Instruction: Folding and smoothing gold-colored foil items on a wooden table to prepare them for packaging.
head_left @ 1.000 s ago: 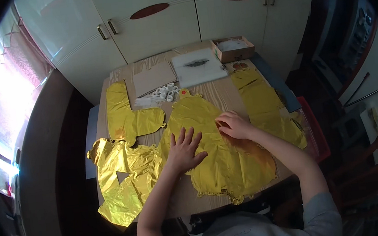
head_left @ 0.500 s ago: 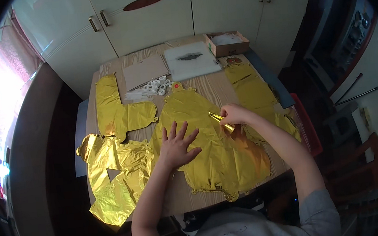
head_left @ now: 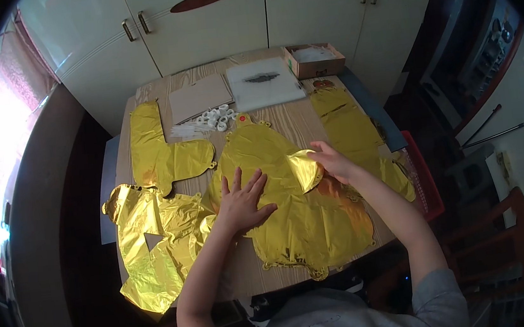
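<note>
A flat, uninflated gold foil balloon (head_left: pixel 280 219) lies in the middle of the table. My left hand (head_left: pixel 241 205) rests palm down on it, fingers spread. On its right side a shiny flap (head_left: pixel 306 170) of foil stands folded back. My right hand (head_left: pixel 333 161) has its fingers at the flap's right edge, seemingly pinching it; the thumb's contact is partly hidden. Left of the balloon lies a crumpled shiny gold foil balloon (head_left: pixel 162 244) with a triangular gap. Beyond it sits an L-shaped gold foil balloon (head_left: pixel 152 149).
More gold foil (head_left: pixel 347 119) lies at the right. White rings (head_left: pixel 219 117) and thin clear strips (head_left: pixel 188 130) sit behind the middle balloon. Farther back are a cardboard sheet (head_left: pixel 201 98), a white plastic packet (head_left: pixel 267 92) and an open box (head_left: pixel 316 67). A red bin (head_left: pixel 429 190) stands beside the table.
The flap by my right hand has gone from a narrow fold to a wider, opened-out piece. My right hand has shifted slightly right, its fingers less tightly closed. The left hand stays flat.
</note>
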### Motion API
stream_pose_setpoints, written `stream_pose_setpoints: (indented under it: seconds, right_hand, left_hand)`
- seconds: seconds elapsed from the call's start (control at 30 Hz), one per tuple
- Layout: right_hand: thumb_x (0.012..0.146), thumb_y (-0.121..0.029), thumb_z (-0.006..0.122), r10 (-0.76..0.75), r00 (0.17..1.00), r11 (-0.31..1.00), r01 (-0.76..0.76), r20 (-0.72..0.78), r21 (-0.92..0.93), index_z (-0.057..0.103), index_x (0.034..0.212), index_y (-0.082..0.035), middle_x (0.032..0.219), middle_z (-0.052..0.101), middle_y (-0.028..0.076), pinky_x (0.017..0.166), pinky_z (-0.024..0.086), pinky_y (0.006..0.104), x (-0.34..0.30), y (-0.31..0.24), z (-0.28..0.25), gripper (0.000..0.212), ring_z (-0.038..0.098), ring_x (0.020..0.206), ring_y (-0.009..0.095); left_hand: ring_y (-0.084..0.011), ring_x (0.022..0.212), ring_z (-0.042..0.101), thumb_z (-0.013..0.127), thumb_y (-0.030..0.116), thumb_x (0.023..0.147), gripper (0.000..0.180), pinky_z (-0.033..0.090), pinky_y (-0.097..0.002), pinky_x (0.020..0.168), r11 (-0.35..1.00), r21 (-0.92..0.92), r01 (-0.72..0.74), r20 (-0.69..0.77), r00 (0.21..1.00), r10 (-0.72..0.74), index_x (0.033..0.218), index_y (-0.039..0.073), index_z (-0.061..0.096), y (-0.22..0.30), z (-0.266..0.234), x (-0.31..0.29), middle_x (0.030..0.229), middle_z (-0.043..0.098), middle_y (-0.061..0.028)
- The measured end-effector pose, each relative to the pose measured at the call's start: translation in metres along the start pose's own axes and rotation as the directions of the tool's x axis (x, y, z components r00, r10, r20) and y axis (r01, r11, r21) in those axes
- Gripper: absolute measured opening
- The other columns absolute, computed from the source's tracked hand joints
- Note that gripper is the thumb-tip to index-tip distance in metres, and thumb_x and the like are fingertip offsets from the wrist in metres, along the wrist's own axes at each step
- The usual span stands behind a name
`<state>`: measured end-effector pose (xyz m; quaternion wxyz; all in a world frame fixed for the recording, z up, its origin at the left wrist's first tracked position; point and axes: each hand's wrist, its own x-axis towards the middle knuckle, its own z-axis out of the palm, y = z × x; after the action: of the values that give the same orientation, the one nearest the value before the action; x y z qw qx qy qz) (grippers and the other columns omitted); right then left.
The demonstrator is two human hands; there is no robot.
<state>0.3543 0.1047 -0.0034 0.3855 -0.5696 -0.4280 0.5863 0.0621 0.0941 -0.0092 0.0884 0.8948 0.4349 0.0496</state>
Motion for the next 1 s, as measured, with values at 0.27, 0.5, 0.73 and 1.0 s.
stream_pose_setpoints:
  seconds: [0.27, 0.5, 0.73, 1.0]
  right_hand:
    - [0.093, -0.022, 0.06, -0.201, 0.977, 0.916, 0.212, 0.066, -0.342, 0.047, 0.131, 0.0, 0.113, 0.064, 0.011, 0.088, 0.048, 0.0317, 0.008, 0.016, 0.0, 0.046, 0.061, 0.101, 0.019]
    - [0.098, -0.021, 0.05, -0.213, 0.909, 0.976, 0.214, 0.359, 0.036, 0.053, 0.124, 0.005, 0.112, 0.064, 0.007, 0.09, 0.046, 0.0284, -0.007, 0.009, 0.002, 0.037, 0.058, 0.102, 0.012]
    - [0.09, -0.018, 0.056, -0.495, 0.746, 0.388, 0.648, 0.445, -0.655, 0.06, 0.121, -0.005, 0.121, 0.061, 0.014, 0.098, 0.044, 0.0403, -0.005, 0.009, 0.014, 0.034, 0.055, 0.115, 0.034]
    - [0.088, -0.039, 0.063, -0.509, 0.696, 0.122, 0.641, 0.507, -0.758, 0.059, 0.127, -0.011, 0.134, 0.057, 0.004, 0.105, 0.036, 0.0421, 0.004, 0.025, 0.016, 0.049, 0.045, 0.131, 0.025]
  left_hand:
    - [-0.0452, 0.143, 0.015, 0.048, 0.07, 0.082, 0.084, 0.01, -0.066, 0.111, 1.0, 0.03, 0.006, 0.01, 1.0, -0.007, 0.148, 0.02, 0.034, 0.003, -0.005, 0.001, 0.155, 0.029, -0.006]
    - [-0.0442, 0.143, 0.016, 0.047, 0.071, 0.082, 0.079, 0.01, -0.0657, 0.111, 0.997, 0.073, -0.008, -0.012, 1.0, 0.009, 0.148, 0.027, 0.035, 0.001, -0.002, 0.002, 0.155, 0.029, -0.0057]
    - [-0.0428, 0.143, 0.018, 0.045, 0.072, 0.082, 0.079, 0.01, -0.0657, 0.111, 0.997, 0.076, -0.011, -0.04, 0.999, 0.014, 0.147, 0.028, 0.036, 0.002, -0.001, 0.001, 0.155, 0.03, -0.0053]
    - [-0.0413, 0.143, 0.018, 0.046, 0.072, 0.082, 0.087, 0.01, -0.0651, 0.111, 0.997, 0.076, -0.011, -0.056, 0.998, 0.015, 0.147, 0.016, 0.035, -0.001, 0.003, 0.003, 0.154, 0.031, -0.0053]
